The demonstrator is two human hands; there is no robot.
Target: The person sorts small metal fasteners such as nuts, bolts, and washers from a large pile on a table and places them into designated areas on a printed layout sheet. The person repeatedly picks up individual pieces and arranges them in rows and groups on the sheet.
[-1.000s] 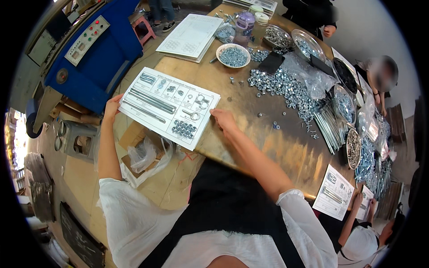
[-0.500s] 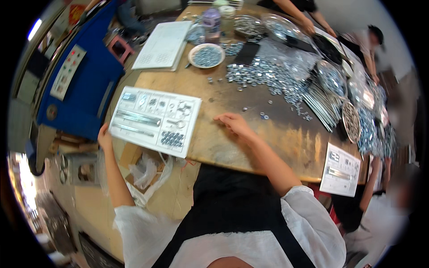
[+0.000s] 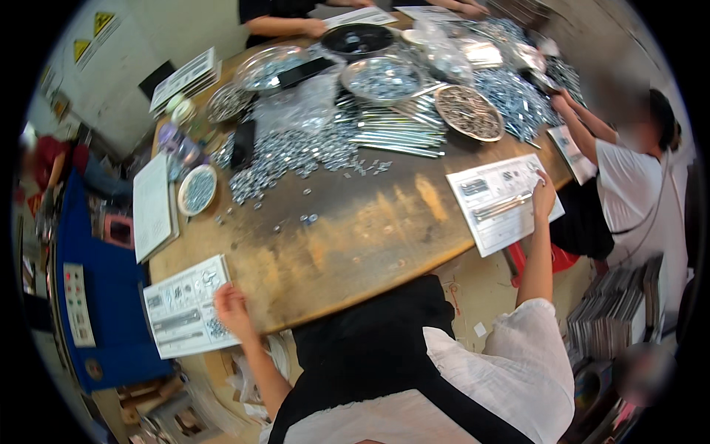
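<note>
A white card with printed panels and metal parts lies at the table's left front corner. My left hand is at its right edge, with fingers bent and smeared by motion. To the right, a second white card juts over the table's front edge, with long rods lying across its middle. My right hand reaches onto this card's upper right part, fingers drawn together at a printed panel. Whatever those fingertips hold, if anything, is too small to make out.
Loose nuts are heaped mid-table beside metal rods. Around them stand a bowl of small parts, an oval dish of fasteners and a black pan. Co-workers handle things at the far side and right; a red stool stands below.
My view has swung to the right. My left hand has come off the left card's far edge to its right edge; my right hand has moved from mid-table to the right card.
</note>
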